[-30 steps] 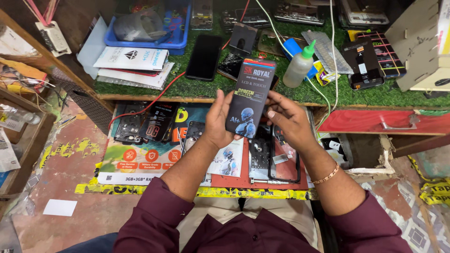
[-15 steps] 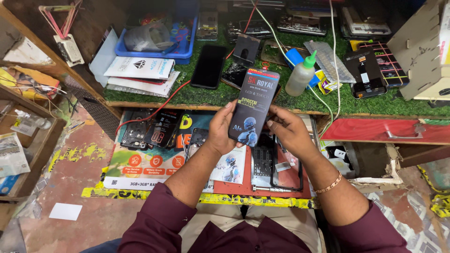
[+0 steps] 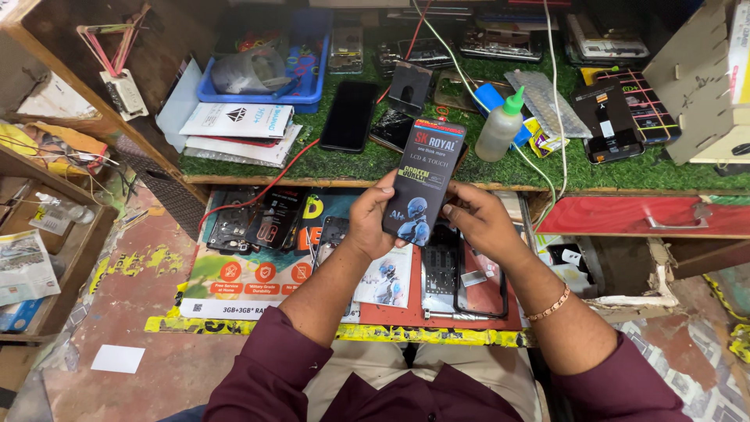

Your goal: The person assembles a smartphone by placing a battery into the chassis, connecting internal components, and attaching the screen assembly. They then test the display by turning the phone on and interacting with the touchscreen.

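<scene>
I hold a slim black packet (image 3: 423, 180) with a small blue robot picture upright in front of me. My left hand (image 3: 372, 220) grips its left edge and lower corner. My right hand (image 3: 478, 221) touches its lower right edge with the fingertips. Below the hands lies a board covered with phone frames (image 3: 478, 275), printed cards (image 3: 384, 283) and stickers. A gold bracelet (image 3: 549, 305) circles my right wrist.
On the green turf bench behind stand a dropper bottle (image 3: 501, 128), a black phone (image 3: 349, 116), a blue tray (image 3: 262, 69), booklets (image 3: 238, 125) and several phone parts. A red drawer (image 3: 641, 216) sits open at right. Wooden shelves (image 3: 47, 195) line the left.
The view has shifted slightly; the packet stays between both hands and has tilted a little to the right, with my right fingers sliding down to its lower edge.
</scene>
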